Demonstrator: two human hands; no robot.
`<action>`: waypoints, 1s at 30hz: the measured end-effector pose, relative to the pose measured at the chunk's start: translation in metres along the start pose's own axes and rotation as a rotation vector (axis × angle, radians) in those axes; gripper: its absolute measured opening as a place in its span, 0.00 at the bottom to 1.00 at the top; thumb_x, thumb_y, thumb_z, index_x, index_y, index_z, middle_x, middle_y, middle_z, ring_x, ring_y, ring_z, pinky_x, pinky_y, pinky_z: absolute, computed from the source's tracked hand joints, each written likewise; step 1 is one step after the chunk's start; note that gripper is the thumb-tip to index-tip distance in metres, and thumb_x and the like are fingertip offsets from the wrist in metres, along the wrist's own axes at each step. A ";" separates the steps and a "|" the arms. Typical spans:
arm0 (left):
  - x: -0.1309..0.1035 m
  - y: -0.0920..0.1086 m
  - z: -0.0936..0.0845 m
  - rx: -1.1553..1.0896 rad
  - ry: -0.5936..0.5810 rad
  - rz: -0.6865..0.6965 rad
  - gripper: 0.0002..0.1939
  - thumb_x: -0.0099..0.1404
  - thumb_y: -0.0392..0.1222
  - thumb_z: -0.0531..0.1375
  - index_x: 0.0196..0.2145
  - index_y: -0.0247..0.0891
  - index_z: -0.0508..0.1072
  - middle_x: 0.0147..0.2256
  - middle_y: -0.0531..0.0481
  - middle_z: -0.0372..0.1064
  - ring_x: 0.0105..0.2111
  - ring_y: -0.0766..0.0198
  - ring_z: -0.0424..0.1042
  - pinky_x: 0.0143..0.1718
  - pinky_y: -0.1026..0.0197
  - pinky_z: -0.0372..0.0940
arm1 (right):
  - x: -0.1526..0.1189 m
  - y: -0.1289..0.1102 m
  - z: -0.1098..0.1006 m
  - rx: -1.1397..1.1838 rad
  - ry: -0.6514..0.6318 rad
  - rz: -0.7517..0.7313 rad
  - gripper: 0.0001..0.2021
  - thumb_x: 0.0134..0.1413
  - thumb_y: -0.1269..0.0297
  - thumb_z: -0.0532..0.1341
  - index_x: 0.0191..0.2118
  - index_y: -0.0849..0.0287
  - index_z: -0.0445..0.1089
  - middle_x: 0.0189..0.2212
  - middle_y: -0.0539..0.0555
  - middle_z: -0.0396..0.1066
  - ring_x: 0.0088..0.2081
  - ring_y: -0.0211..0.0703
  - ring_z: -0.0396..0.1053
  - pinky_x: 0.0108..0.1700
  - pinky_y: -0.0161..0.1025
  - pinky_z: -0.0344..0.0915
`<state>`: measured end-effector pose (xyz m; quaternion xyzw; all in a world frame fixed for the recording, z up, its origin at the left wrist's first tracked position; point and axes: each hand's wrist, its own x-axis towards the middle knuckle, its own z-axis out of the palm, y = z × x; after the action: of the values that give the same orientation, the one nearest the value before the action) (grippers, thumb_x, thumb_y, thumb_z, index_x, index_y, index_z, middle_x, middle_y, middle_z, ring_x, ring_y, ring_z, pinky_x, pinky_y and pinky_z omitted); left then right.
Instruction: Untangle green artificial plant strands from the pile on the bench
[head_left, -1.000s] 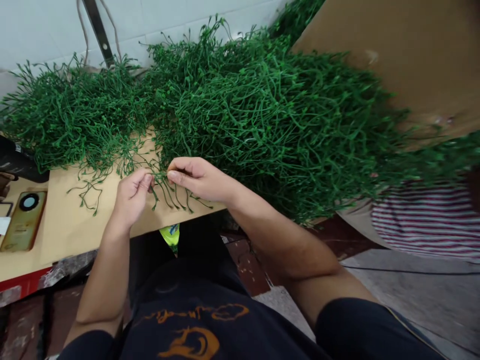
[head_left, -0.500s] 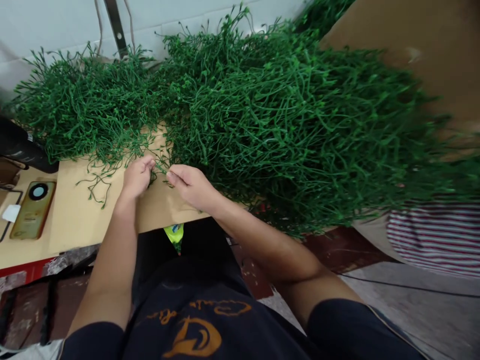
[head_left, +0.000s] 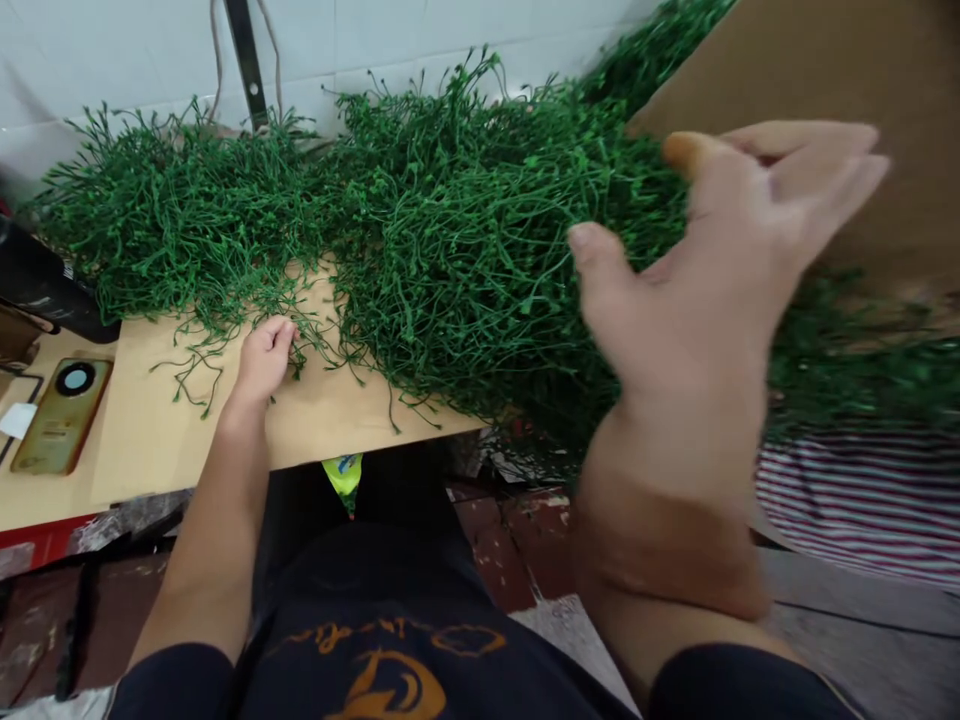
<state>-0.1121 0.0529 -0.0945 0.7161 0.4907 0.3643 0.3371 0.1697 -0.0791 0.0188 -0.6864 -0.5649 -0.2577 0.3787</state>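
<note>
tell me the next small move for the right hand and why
Probably lower the right hand to the pile of green stems and pinch one: it is raised and open, with no stem visible in it, while the left hand is curled against a few stems.

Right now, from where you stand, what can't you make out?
All in the head view:
Left hand: its curled fingers hide how many green stems it holds.
Right hand: blurred, and it covers part of the cardboard behind.
Phone: print too small to read.
Black cylinder: cut off by the left edge.
Striped cloth: cut off by the right edge.
</note>
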 end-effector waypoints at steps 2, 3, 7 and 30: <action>0.000 0.003 0.001 -0.041 -0.037 -0.004 0.11 0.63 0.43 0.52 0.24 0.38 0.64 0.19 0.56 0.53 0.21 0.69 0.54 0.25 0.64 0.50 | -0.019 -0.026 0.018 0.122 -0.011 -0.107 0.19 0.58 0.54 0.54 0.48 0.62 0.67 0.43 0.64 0.63 0.50 0.58 0.60 0.49 0.60 0.60; -0.001 0.004 0.002 -0.062 -0.054 -0.009 0.11 0.63 0.44 0.52 0.25 0.38 0.64 0.18 0.57 0.52 0.20 0.69 0.53 0.24 0.64 0.50 | -0.028 -0.043 0.029 0.224 -0.110 -0.148 0.17 0.59 0.56 0.53 0.47 0.61 0.67 0.43 0.62 0.64 0.49 0.55 0.61 0.50 0.57 0.61; -0.005 0.010 0.002 -0.117 -0.090 0.046 0.15 0.63 0.49 0.53 0.24 0.38 0.64 0.19 0.56 0.52 0.21 0.69 0.52 0.24 0.64 0.50 | -0.056 -0.103 0.081 0.521 -0.574 -0.111 0.17 0.57 0.62 0.55 0.49 0.67 0.63 0.45 0.65 0.64 0.46 0.49 0.64 0.48 0.47 0.63; -0.007 0.019 0.003 -0.278 -0.098 -0.021 0.10 0.62 0.41 0.56 0.24 0.38 0.64 0.18 0.57 0.53 0.19 0.70 0.52 0.22 0.66 0.51 | -0.071 -0.119 0.143 1.161 -0.713 0.526 0.11 0.52 0.66 0.58 0.42 0.60 0.60 0.38 0.53 0.63 0.32 0.33 0.59 0.37 0.35 0.60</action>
<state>-0.1025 0.0407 -0.0808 0.6743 0.4259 0.3900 0.4602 0.0272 0.0045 -0.0920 -0.5303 -0.5160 0.4221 0.5238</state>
